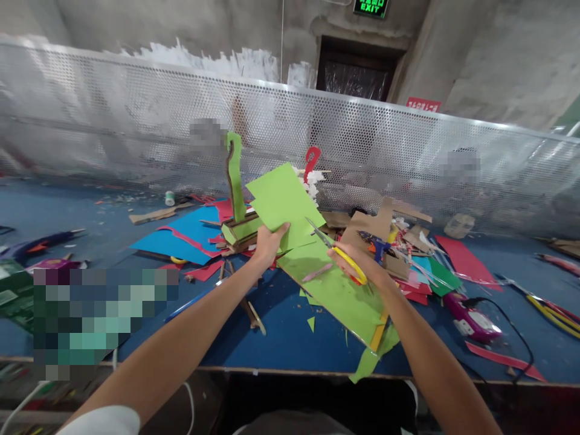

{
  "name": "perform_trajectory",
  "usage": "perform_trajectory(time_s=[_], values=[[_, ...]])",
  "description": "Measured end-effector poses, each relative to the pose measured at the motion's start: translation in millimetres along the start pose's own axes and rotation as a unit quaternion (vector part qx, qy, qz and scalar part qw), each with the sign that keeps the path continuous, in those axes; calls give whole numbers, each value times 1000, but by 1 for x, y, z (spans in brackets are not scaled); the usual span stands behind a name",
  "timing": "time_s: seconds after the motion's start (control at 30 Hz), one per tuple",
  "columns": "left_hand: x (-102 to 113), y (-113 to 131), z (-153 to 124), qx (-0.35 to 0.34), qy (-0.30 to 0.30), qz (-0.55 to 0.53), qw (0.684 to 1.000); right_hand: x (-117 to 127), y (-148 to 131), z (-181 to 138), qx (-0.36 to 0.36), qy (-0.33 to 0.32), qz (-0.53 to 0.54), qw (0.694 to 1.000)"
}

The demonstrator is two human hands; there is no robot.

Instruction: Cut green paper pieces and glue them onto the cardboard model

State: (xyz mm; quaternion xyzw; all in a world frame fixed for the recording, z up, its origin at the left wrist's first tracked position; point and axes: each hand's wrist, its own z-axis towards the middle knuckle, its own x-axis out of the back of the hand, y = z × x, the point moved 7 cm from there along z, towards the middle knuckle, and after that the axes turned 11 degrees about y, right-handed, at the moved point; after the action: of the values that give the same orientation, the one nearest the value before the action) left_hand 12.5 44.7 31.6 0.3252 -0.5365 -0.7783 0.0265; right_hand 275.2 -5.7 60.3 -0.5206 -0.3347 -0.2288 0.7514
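My left hand (269, 243) pinches the lower left edge of a bright green paper sheet (285, 196), raised at a tilt above the table. My right hand (368, 261) is closed round scissors (351, 266) with yellow handles. Their blades point up and left, by the sheet's right edge; whether they touch the paper I cannot tell. Below the scissors lies a larger green sheet (348, 308) with a pinkish pen (317, 273) on it. Just left of the held sheet stands a cardboard construction with a tall wavy green piece (235, 175).
Blue card (181, 244) and red strips lie on the left. Cardboard scraps (367, 226) and a dark blue glue gun (379, 246) are behind my right hand. A purple device with a cord (475, 320) and pliers (544, 302) lie at right. A perforated metal screen (158, 121) borders the table's back.
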Motion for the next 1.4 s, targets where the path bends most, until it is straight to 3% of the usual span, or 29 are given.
perform_trajectory(time_s=[0.47,0.9,1.4], values=[[-4,-1,-1,12,-27,7,1000,-6,2,1,60,-6,2,998],[-4,5,-5,-2,-30,22,999,-7,8,7,36,35,-6,999],[-8,14,-12,-16,-54,46,997,-5,-7,3,55,51,21,997]])
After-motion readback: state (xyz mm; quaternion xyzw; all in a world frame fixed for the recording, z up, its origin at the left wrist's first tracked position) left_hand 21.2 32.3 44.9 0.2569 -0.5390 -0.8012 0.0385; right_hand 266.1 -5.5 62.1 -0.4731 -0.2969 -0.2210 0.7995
